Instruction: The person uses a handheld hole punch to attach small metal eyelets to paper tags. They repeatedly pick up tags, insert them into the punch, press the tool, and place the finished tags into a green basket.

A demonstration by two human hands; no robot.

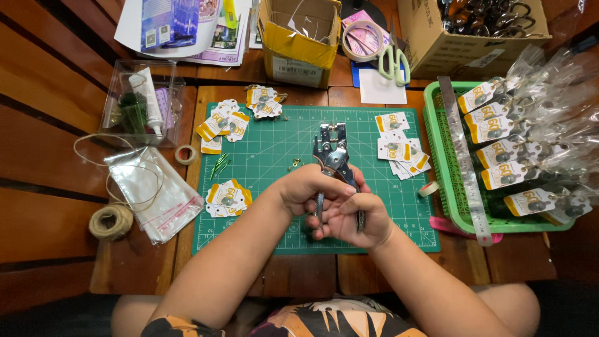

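Both hands are meeting at lower centre of the frame over the green cutting mat (262, 187). The right hand (359, 218) is wrapping its fingers around the handles of the metal punch pliers (334, 159), pressing them together, so the tool head is pointing away toward the middle of the frame. The left hand (309, 190) is curling over the handles from the left, apparently steadying the tool; its fingertips are hidden beneath the palm, so it is not possible to tell whether they are pinching anything small.

Small printed cards are lying in separate stacks around the working zone: one stack (228, 198) at left centre, one (399, 146) right of the pliers, more (221, 125) toward upper left. This is keeping them within reach of either hand. Bagged, tagged items (518, 143) are filling the green basket (440, 162) at right.

Whether a card is sitting in the pliers' mouth is too small to make out. Tiny metal pieces (294, 165) beside the tool are blurred. The scissors (393, 59) at the top are partly cut off by clutter.
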